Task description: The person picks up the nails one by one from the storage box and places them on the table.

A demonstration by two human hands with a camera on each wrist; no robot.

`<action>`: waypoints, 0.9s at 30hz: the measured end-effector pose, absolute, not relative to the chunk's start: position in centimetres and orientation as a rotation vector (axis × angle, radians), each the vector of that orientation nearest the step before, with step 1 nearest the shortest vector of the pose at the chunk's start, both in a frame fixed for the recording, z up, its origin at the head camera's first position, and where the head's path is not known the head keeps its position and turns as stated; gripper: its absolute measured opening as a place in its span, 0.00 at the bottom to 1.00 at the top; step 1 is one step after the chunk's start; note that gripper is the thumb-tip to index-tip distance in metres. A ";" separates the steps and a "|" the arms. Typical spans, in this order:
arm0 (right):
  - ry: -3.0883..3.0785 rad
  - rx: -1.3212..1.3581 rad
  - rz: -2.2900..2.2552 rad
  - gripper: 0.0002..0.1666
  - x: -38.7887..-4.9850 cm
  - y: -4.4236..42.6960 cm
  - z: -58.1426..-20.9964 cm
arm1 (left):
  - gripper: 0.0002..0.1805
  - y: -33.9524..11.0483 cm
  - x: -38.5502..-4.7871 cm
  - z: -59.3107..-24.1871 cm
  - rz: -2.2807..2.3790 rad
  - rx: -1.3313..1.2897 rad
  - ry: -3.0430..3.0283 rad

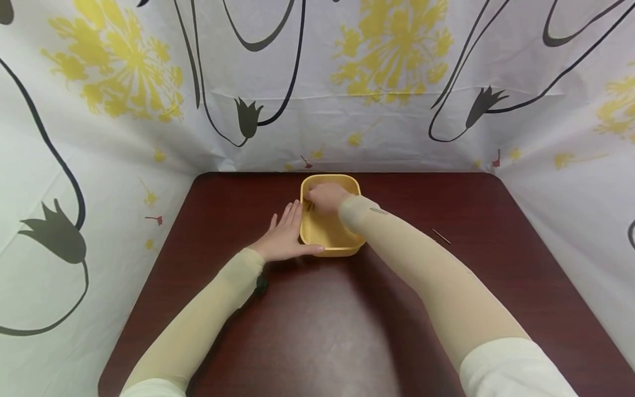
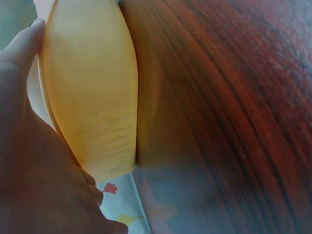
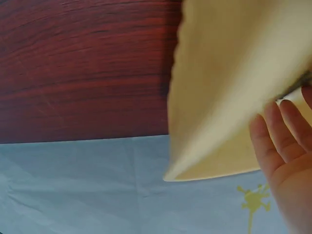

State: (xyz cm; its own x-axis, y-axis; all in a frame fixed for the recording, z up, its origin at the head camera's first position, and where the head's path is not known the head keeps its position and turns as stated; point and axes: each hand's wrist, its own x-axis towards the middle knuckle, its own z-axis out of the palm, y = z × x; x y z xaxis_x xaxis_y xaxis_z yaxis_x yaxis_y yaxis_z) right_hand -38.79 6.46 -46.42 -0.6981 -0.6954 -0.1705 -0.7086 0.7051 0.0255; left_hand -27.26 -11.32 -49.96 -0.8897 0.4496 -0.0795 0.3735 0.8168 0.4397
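Your head view is bright, with pale glare on the table (image 1: pixel 322 336) at six o'clock and a soft shadow at five. Your right wrist view blurs the tub (image 3: pixel 219 73) at two o'clock.

On my remote feed, a tub (image 1: pixel 342 252) stands near the table's (image 1: pixel 421 193) far edge, left hand (image 1: pixel 281 237) along its left side, right hand (image 1: pixel 329 197) inside, a stick (image 1: pixel 441 236) to the right, cloth (image 1: pixel 317 66) behind.
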 end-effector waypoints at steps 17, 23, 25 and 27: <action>2.841 -1.308 0.241 0.06 -39.2 6.7 -48.1 | 0.75 -11.3 -27.2 -49.9 0.638 0.638 2.826; 2.818 -1.283 0.254 0.08 -39.5 6.8 -48.2 | 0.75 -11.2 -27.0 -49.7 0.648 0.638 2.830; 2.806 -1.276 0.262 0.09 -39.6 6.8 -48.3 | 0.74 -11.2 -27.1 -49.7 0.641 0.634 2.831; 2.803 -1.282 0.273 0.08 -39.7 6.8 -48.5 | 0.74 -11.2 -27.1 -49.8 0.634 0.632 2.829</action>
State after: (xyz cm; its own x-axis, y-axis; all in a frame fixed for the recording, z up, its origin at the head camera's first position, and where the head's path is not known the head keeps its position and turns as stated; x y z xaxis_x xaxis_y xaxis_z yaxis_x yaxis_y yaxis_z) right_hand -39.75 6.81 -48.50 -0.6557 -0.7462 -0.1155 -0.7544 0.6412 0.1404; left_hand -27.14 -11.20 -49.80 -0.8948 0.4401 -0.0756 0.3658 0.8195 0.4412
